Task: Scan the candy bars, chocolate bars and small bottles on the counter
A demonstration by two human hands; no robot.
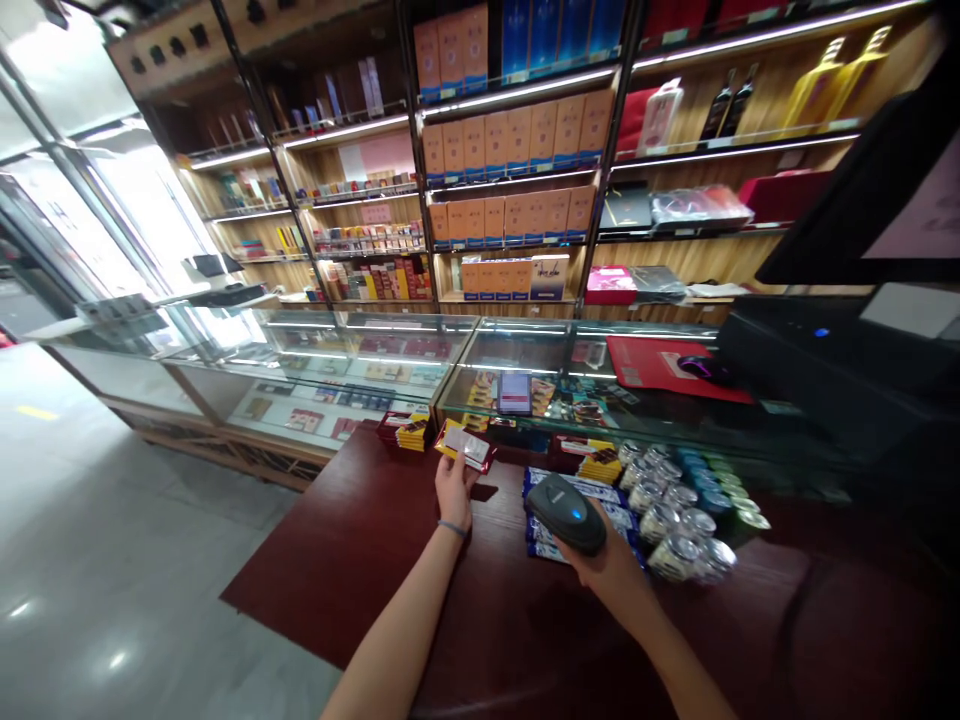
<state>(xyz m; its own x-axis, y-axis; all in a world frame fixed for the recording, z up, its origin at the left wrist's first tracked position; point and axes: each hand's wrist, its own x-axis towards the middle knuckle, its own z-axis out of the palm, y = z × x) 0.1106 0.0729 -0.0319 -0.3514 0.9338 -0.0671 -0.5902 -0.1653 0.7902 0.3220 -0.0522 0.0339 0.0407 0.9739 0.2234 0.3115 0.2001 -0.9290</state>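
My left hand (454, 490) grips a flat snack packet (466, 446) with red, yellow and silver wrapping, held just above the dark red counter. In my right hand (604, 560) is a black barcode scanner (566, 510) with a small blue light, its head pointing forward. Below the scanner lie blue-and-white snack packets (540, 540), partly hidden by it. A stack of yellow-and-red packets (412, 430) sits left of my left hand, and another similar stack (598, 460) lies behind the scanner. To the right of it are several small silver-topped jars (667, 525).
Blue and green containers (705, 480) stand beside the jars. Beyond the counter (337, 560) is a glass display case (360, 345), with a phone-like device (514, 392) and a red mouse mat (637, 365) on it. A dark monitor (832, 190) rises at right. Shelves of boxes (517, 140) line the wall.
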